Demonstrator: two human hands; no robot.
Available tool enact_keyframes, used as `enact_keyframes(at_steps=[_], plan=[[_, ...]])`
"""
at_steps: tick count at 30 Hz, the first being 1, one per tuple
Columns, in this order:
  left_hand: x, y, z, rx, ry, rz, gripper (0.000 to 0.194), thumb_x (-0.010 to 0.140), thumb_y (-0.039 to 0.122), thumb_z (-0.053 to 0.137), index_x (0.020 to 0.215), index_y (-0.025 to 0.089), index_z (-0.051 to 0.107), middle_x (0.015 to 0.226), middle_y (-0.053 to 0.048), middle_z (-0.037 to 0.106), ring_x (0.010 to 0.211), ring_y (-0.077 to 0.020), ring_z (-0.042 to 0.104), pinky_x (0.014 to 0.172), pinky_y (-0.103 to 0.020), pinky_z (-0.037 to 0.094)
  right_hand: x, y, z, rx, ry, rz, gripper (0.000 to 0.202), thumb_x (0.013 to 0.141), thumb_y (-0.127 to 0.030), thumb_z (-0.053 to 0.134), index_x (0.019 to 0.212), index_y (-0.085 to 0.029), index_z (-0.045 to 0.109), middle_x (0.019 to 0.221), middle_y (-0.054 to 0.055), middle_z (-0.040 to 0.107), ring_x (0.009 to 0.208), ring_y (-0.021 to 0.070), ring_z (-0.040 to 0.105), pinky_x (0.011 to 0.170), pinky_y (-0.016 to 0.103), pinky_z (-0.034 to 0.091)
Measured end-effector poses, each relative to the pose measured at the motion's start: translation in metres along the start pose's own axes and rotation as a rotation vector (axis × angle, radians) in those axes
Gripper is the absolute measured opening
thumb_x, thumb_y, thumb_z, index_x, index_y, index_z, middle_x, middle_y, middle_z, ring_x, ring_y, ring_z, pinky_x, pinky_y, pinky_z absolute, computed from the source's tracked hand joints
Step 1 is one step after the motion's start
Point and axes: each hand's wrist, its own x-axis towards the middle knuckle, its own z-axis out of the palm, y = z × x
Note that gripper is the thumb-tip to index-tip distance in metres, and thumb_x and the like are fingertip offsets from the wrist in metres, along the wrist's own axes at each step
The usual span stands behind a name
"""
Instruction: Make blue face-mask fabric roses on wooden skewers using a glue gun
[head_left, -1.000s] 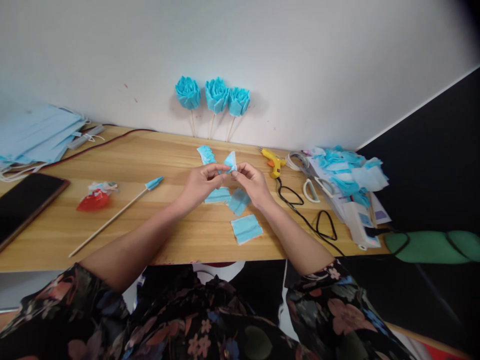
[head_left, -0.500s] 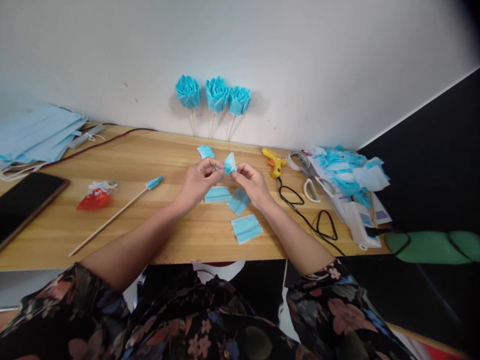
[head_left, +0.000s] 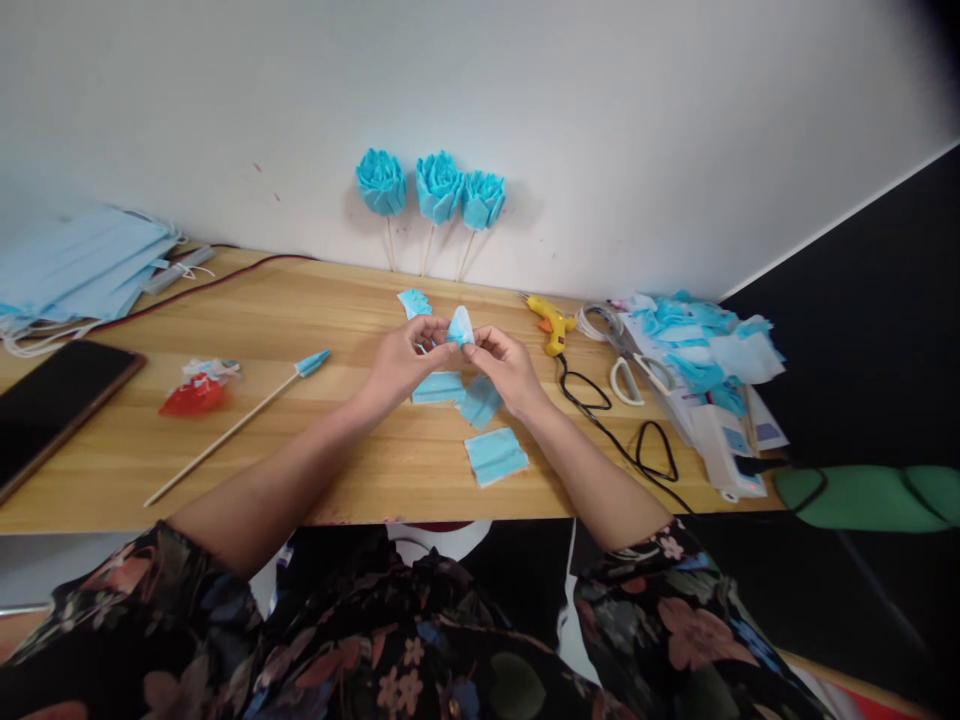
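Between my hands, over the middle of the table, is a small folded piece of blue-and-white mask fabric (head_left: pixel 460 326). My left hand (head_left: pixel 411 358) pinches its left lower edge, and my right hand (head_left: pixel 506 368) pinches the lower right. Its top stands up as a rounded point. Beneath my hands lie cut blue fabric pieces: a pleated strip (head_left: pixel 439 387), a tilted piece (head_left: pixel 480 402) and a flat rectangle (head_left: pixel 496 456). Behind my left hand is a crinkled blue piece (head_left: pixel 414 303). To the left rests a wooden stick (head_left: pixel 225 436) with a blue wrapped tip (head_left: pixel 312 362).
Three blue fabric flowers (head_left: pixel 439 188) on sticks lean against the wall. At right are a yellow glue gun (head_left: pixel 553 322) with its cord, scissors (head_left: pixel 628 382), fabric scraps (head_left: pixel 697 345) and a white power strip (head_left: pixel 724 450). Face masks (head_left: pixel 82 262), a phone (head_left: pixel 64 405) and a red packet (head_left: pixel 195 394) occupy the left.
My left thumb has moved right along the lower edge of the fabric piece. Its top now looks rounder. The whole view has shifted slightly.
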Motion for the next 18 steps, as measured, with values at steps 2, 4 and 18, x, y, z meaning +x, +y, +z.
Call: enact_keyframes(at_steps=[2,4,18], plan=[[0.002,-0.003,-0.001,-0.026,0.006,-0.008,0.034,0.076,0.031,0.076,0.106,0.017,0.068,0.087,-0.001,0.065,0.079,-0.0136,0.059,0.076,-0.027,0.045,0.0,0.001,0.0,-0.007,0.001,0.005,0.031,0.075,-0.049,0.076,0.081,-0.022,0.063,0.075,-0.003,0.06,0.072,0.0128,0.051,0.071,0.027,0.042],[0.003,-0.005,-0.002,-0.045,-0.001,-0.016,0.037,0.077,0.033,0.074,0.11,0.017,0.067,0.092,-0.003,0.066,0.084,-0.0145,0.06,0.08,-0.029,0.047,0.0,0.001,0.0,-0.009,0.002,0.01,0.031,0.075,-0.049,0.075,0.081,-0.021,0.063,0.075,-0.003,0.06,0.072,0.0126,0.05,0.07,0.027,0.042],[-0.001,0.003,-0.001,-0.127,-0.058,-0.063,0.028,0.074,0.037,0.075,0.092,0.017,0.068,0.085,-0.001,0.068,0.08,-0.0136,0.059,0.077,-0.029,0.045,-0.001,0.0,-0.001,0.018,-0.048,-0.002,0.026,0.077,-0.044,0.075,0.081,-0.02,0.064,0.075,-0.003,0.059,0.07,0.0119,0.05,0.068,0.026,0.04]])
